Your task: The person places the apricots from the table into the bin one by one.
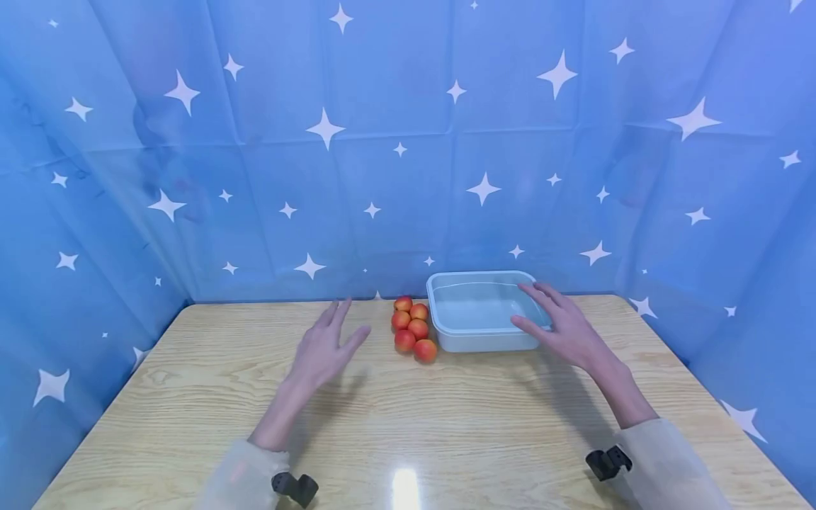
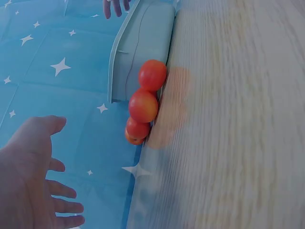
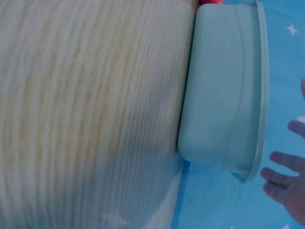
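Note:
Several red-orange fruits that look like apples or nectarines [image 1: 417,329] lie in a tight cluster on the table, just left of a pale blue plastic basin [image 1: 491,343]. My left hand [image 1: 321,352] hovers left of the fruits, fingers spread and holding nothing; the left wrist view shows the same hand [image 2: 28,176] apart from the fruits [image 2: 143,106]. Over the basin's right end is my right hand [image 1: 564,327], its fingers extended and spread above the rim. In the right wrist view its fingertips [image 3: 281,157] are beside the basin's rim [image 3: 261,95].
The wooden table [image 1: 408,411] reaches back to a blue curtain [image 1: 395,177] with white stars, which also hangs along both sides. Black wrist mounts [image 1: 295,489] sit on the light sleeves [image 1: 669,467]. The basin stands near the table's back edge.

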Tool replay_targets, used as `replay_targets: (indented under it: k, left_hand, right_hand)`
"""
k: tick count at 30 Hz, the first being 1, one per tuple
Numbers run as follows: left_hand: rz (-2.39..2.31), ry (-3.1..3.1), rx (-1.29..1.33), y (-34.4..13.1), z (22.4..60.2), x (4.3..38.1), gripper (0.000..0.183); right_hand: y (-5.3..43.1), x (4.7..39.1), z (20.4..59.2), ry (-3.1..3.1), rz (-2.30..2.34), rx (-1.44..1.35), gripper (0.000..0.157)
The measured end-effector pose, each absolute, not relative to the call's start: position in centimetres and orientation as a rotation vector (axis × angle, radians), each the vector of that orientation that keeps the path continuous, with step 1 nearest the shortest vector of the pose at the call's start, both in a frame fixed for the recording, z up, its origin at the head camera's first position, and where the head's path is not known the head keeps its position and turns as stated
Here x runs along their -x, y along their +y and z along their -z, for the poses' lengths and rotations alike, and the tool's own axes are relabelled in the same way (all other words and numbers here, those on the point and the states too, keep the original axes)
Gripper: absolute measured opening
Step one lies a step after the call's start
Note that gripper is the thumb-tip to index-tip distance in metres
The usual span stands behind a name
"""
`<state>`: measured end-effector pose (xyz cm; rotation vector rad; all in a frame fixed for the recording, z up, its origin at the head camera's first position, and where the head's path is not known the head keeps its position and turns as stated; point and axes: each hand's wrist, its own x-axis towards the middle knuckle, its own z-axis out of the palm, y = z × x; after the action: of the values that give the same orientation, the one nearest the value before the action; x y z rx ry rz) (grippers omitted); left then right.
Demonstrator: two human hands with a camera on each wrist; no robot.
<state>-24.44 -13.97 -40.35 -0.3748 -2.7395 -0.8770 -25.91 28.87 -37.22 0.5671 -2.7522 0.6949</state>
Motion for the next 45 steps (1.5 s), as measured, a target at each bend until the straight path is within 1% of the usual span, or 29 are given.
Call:
replay_targets:
  k: [7, 18, 26, 31, 38, 45]
  left_hand:
    - [1.011, -2.692, 0.392, -12.8, 40.6, 24.6, 0.075]
    - [1.233, -2.685, 0.316, -10.9, 41.5, 24.8, 0.069]
    - [1.417, -2.615, 0.332, -9.8, 42.1, 25.4, 0.061]
    - [1.517, -2.581, 0.325, -9.0, 42.7, 25.8, 0.056]
    - [1.643, -2.564, 0.299, -7.9, 43.3, 26.2, 0.055]
    - [1.663, -2.537, 0.353, -7.1, 43.8, 26.4, 0.047]
  right_hand:
    - [28.8, 26.0, 37.6, -2.744, -0.791, -0.603, 0.065]
    - [28.9, 26.6, 38.5, -2.706, -0.834, -0.670, 0.060]
    - [28.9, 26.8, 38.8, -2.690, -0.881, -0.744, 0.054]
    - [28.9, 26.7, 39.1, -2.689, -0.862, -0.743, 0.046]
    - [28.6, 26.7, 39.4, -2.640, -0.876, -0.743, 0.031]
    - [28.5, 26.7, 39.5, -2.643, -0.930, -0.714, 0.020]
